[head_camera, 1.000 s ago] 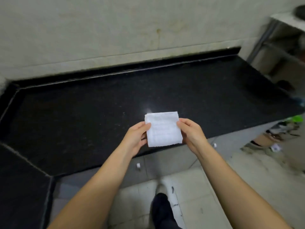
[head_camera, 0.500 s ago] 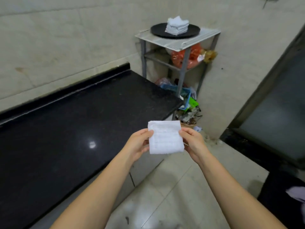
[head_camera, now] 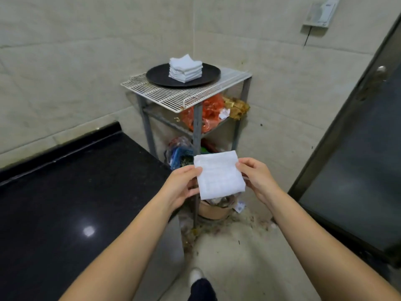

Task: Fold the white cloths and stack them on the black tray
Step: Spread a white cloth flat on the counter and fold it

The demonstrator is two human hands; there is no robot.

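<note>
Folded white cloth (head_camera: 219, 175) pinched between both hands (held level).

I see a wire rack (head_camera: 173, 95) in the corner with a black tray (head_camera: 158, 76) on its top shelf, and a stack of cloths (head_camera: 185, 68) on the tray. Left of it runs a black counter (head_camera: 65, 192). On the floor (head_camera: 238, 257) sits a brown pot (head_camera: 213, 211) amid litter.

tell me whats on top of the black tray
A stack of folded white cloths sits on the black tray. The tray surface under the stack is covered, so anything beneath it cannot be seen.
</note>
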